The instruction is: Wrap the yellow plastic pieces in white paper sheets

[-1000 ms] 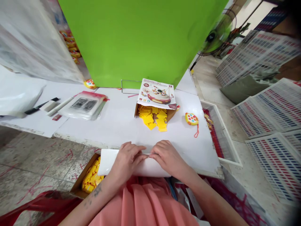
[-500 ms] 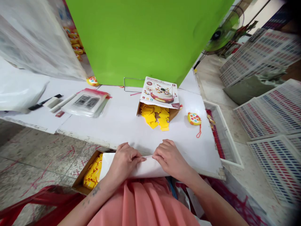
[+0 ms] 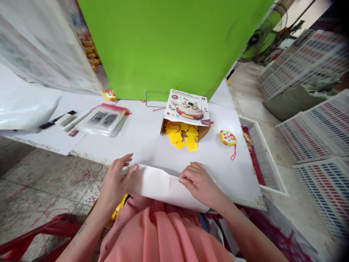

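A white sheet of paper or thin card, creased across its width, lies over the table's front edge and my lap. My right hand pinches its upper edge on the right between thumb and fingers. At the sheet's left end, my left hand has its fingers spread, thumb and fingertips near the paper and slightly blurred; whether they touch it I cannot tell. Beyond the hands stands a printed box, tipped with its open side towards me, and yellow rectangular pieces spill out of it.
A yellow toy with a red loop lies right of the box. Clear plastic bags, a marker and a black cutter lie left. A green panel rises behind. White crates stand right.
My left hand has let go of the paper's upper edge and moved left, fingers opening. The sheet has shifted right, its left end lifting onto the table edge. My right hand keeps its pinch.
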The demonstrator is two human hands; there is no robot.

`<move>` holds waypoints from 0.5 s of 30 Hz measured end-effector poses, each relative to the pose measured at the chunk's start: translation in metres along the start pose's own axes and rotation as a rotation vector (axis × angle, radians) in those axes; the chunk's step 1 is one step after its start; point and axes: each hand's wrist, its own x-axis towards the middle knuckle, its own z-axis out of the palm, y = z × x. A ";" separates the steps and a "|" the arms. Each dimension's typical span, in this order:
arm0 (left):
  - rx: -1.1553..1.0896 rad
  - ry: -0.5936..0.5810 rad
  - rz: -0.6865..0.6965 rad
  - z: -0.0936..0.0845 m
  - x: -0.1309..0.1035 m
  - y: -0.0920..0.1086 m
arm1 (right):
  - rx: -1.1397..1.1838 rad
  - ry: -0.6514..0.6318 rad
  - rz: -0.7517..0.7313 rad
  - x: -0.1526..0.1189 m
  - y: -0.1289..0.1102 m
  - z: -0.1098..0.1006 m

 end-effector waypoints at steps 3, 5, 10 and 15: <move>-0.285 -0.133 -0.244 -0.009 -0.004 -0.016 | 0.053 0.004 -0.005 0.000 0.002 0.000; -0.448 -0.178 -0.313 -0.009 -0.007 -0.021 | 0.084 0.001 -0.018 0.001 0.002 0.001; -0.739 -0.180 -0.367 -0.007 -0.008 -0.021 | 0.131 -0.014 -0.032 0.004 0.002 0.003; -0.888 -0.293 -0.375 -0.010 -0.009 -0.019 | 0.134 -0.026 -0.029 0.005 0.003 0.006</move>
